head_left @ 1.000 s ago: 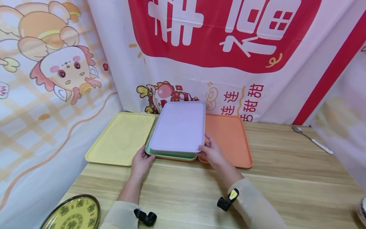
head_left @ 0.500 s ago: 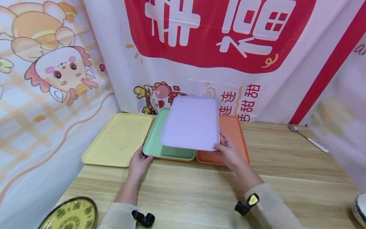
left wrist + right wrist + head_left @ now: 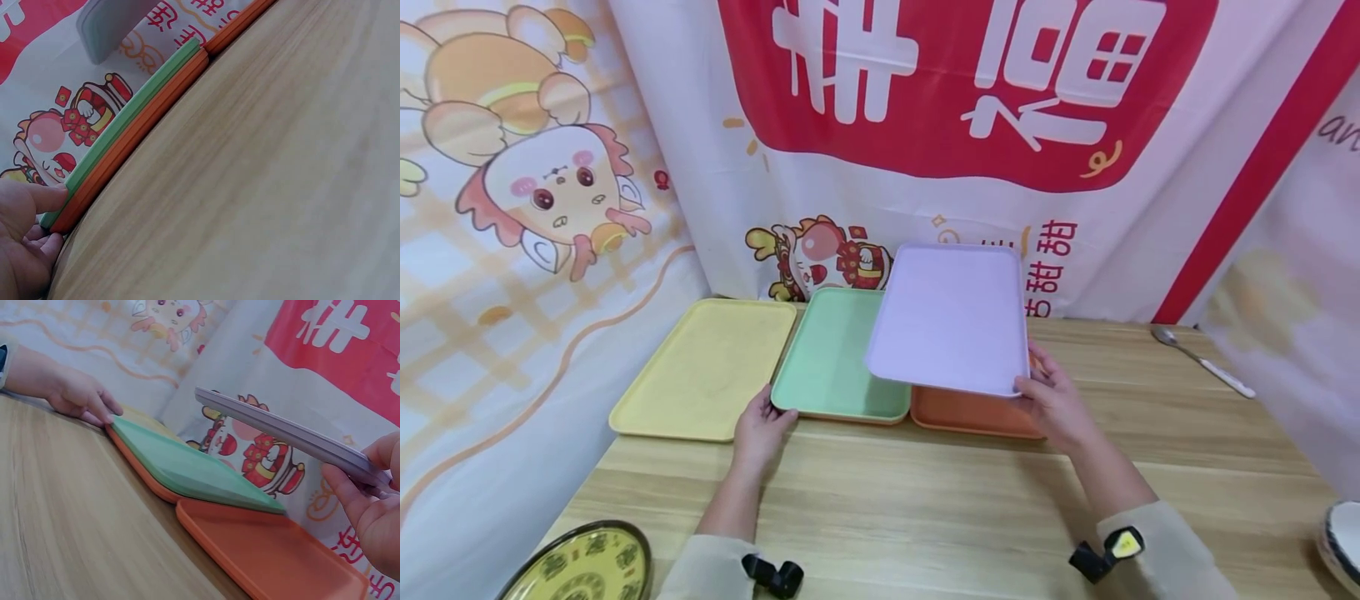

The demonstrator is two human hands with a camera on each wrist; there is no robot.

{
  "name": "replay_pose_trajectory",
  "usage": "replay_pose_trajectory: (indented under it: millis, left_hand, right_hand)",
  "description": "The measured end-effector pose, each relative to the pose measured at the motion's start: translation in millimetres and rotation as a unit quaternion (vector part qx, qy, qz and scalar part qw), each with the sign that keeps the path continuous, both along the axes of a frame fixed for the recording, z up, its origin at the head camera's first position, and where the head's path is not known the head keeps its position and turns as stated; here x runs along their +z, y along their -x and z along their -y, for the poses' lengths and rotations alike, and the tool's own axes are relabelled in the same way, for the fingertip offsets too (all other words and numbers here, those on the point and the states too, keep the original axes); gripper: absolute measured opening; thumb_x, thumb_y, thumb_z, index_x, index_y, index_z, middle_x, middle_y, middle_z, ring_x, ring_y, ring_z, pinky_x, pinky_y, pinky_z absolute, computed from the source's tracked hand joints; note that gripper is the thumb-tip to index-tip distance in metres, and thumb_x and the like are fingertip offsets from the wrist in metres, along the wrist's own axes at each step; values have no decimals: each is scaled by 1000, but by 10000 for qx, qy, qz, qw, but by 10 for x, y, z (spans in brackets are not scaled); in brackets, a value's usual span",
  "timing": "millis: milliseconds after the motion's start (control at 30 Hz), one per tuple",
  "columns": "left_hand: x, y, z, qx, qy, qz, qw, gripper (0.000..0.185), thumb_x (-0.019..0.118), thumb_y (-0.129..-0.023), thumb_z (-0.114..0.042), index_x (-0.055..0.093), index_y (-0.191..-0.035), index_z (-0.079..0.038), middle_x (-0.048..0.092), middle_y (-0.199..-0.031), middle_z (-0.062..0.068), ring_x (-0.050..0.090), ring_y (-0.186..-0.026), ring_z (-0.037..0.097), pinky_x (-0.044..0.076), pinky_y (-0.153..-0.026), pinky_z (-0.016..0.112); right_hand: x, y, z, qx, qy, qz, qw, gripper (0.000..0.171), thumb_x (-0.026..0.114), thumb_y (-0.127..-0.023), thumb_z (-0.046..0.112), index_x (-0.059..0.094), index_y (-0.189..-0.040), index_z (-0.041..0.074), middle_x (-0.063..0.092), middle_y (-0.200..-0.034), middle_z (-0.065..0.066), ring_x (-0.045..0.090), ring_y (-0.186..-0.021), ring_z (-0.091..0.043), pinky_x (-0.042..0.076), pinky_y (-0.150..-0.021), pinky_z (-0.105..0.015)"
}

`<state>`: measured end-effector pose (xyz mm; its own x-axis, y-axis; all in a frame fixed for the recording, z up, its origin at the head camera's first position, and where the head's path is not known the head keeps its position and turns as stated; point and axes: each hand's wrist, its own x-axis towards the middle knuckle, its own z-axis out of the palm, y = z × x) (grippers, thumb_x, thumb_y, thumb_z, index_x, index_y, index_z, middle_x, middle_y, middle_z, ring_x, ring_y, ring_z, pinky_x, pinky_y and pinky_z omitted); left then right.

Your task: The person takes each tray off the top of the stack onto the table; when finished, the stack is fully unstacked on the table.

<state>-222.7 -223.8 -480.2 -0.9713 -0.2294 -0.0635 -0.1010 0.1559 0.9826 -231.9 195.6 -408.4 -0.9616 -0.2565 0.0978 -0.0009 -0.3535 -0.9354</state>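
Observation:
My right hand [image 3: 1060,406] grips a lilac tray [image 3: 957,317] by its near right corner. The tray is raised and tilted, well off the table in the right wrist view. At the near left corner of a green tray [image 3: 835,358], my left hand [image 3: 760,429] holds on, with the thumb at the rim. The green tray lies stacked on an orange tray [image 3: 134,137], whose edge shows beneath it in the left wrist view. A second orange tray [image 3: 977,414] lies to the right, partly hidden under the lilac tray. On the left rests a yellow tray [image 3: 707,367].
A patterned yellow plate [image 3: 591,571] with a dark rim stands at the front left of the wooden table [image 3: 880,508]. Towards the back right lies a spoon [image 3: 1202,360]. A white bowl [image 3: 1343,546] is cut off at the right edge. Printed curtains [image 3: 850,192] hang behind.
The lilac tray has moved right and up in my right hand, off the green tray and over the right orange tray. My left hand stays at the green tray's corner.

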Motion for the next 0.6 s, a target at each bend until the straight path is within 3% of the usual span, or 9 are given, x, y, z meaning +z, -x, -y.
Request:
replay_pose_trajectory:
  millis: [300, 600]
  left_hand:
    - [21, -36, 5, -25, -22, 19, 10000, 75, 61, -93, 1, 16, -152, 8, 21, -157, 30, 24, -147, 42, 28, -123, 45]
    - [15, -37, 5, -23, -178, 18, 9998, 76, 60, -93, 2, 13, -153, 8, 18, -158, 30, 22, -148, 41, 27, -123, 44]
  right_hand:
    - [49, -103, -348, -144, 419, -272, 9986, 51, 44, -97, -9, 44, -139, 21, 70, -107, 2, 70, -91, -11, 61, -77, -22]
    - [27, -178, -819, 151, 1475, -810, 9856, 50, 34, -99, -13, 58, -135, 12, 70, -115, -8, 71, -97, -19, 63, -82, -29]
